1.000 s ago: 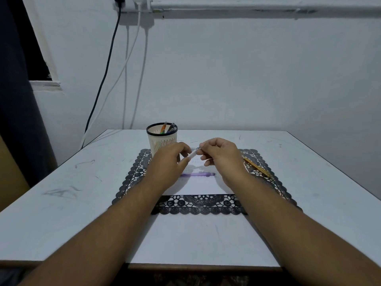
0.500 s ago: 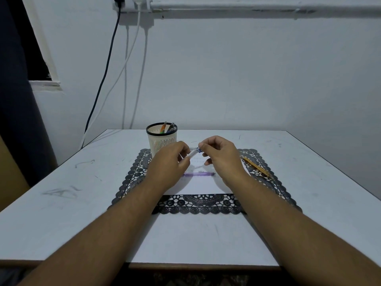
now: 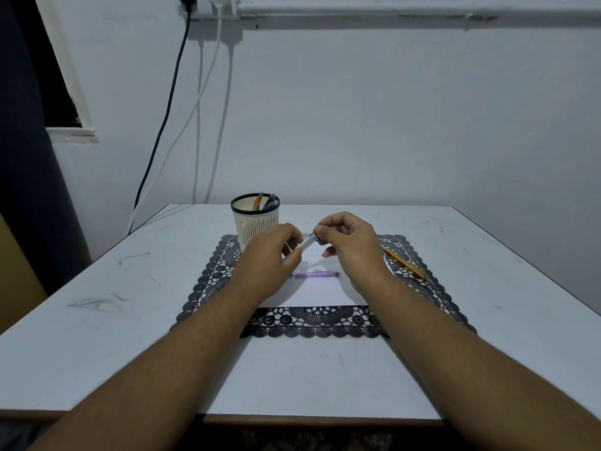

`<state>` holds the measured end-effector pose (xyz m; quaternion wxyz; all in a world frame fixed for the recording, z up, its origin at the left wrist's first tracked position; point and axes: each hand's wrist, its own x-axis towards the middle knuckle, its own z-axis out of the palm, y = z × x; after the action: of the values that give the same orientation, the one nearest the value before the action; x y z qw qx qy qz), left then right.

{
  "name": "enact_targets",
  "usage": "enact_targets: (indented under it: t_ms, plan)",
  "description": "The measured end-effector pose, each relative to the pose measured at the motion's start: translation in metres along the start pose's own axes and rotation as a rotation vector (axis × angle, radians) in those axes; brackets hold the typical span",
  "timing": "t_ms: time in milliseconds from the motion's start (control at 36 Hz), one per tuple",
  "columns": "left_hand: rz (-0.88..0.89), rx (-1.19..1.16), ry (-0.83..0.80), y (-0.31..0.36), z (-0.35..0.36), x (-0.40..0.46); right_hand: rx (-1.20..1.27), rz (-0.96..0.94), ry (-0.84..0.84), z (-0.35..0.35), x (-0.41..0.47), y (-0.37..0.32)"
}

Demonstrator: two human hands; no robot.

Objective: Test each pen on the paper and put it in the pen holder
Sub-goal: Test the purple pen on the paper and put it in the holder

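Two hands' fingers (image 3: 294, 252) pinch one white pen (image 3: 305, 244) (three stand in holder (image 3: 255, 222)).

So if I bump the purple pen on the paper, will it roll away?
Probably a bit. The purple pen looks round and slim, lying loose on the flat paper, so a nudge sideways may roll it. It seems light and stiff, easy to pick up.

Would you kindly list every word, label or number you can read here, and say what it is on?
None can be read.
The pens in the pen holder, the white pen both hands hold, and the purple pen on the paper: any print is too small.
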<state>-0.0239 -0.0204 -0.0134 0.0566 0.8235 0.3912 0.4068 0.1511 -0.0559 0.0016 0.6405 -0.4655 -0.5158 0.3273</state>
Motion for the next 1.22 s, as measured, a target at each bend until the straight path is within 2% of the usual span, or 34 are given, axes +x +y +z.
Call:
enact_targets:
  t_ms: [583,1222]
  plan:
    - [-0.008,-0.069,0.013,0.0014,-0.0002,-0.0009,-0.051,0.002,0.051,-0.0017,0.0001,0.0004]
    - [-0.009,-0.087,0.019,0.0018,-0.0011,-0.0013,0.088,0.077,0.04,-0.0001,-0.0028,-0.0076]
